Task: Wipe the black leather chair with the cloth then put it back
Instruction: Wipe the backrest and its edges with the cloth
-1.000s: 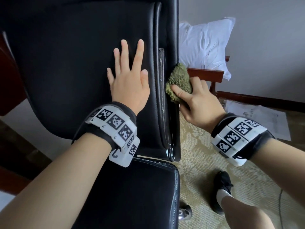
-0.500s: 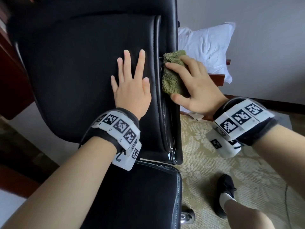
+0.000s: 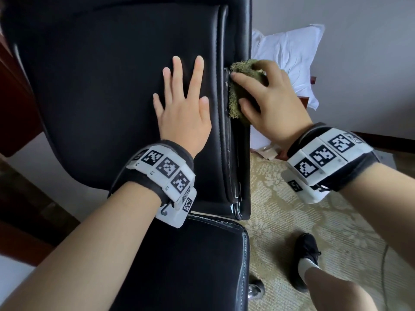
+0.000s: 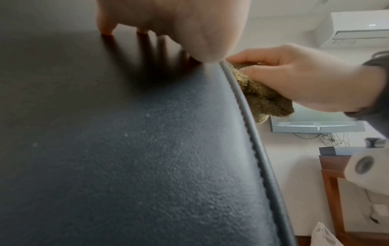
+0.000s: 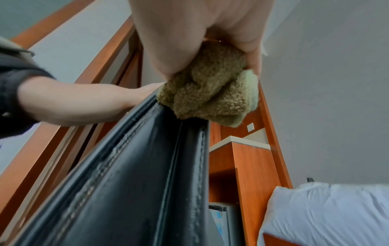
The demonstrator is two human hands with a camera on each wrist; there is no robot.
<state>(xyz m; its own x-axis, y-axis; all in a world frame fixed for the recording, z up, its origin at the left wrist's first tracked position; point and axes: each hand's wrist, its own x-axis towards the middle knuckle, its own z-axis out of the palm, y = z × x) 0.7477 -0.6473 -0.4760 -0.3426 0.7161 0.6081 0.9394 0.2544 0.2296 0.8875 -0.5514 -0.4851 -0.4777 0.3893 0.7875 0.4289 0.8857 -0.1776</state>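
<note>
The black leather chair (image 3: 101, 86) fills the left of the head view, its backrest facing me and its seat (image 3: 190, 265) below. My left hand (image 3: 183, 104) lies flat on the backrest with fingers straight and spread. My right hand (image 3: 267, 102) grips a bunched olive-green cloth (image 3: 238, 95) and presses it on the backrest's right side edge (image 3: 238, 153). In the right wrist view the cloth (image 5: 210, 93) sits on top of the glossy edge (image 5: 157, 166). The left wrist view shows the cloth (image 4: 263, 98) just past the piped seam (image 4: 252, 133).
A white pillow (image 3: 289, 57) lies on a wooden-framed seat behind the chair. A patterned beige carpet (image 3: 280, 221) covers the floor at the right, where my black shoe (image 3: 306, 254) stands. Dark wooden furniture (image 3: 13, 104) is at the left. A wooden cabinet (image 5: 248, 166) stands beyond the chair.
My right hand with the cloth has slid up the chair's side edge and wrapped over it from the side. The left hand has stayed flat on the backrest.
</note>
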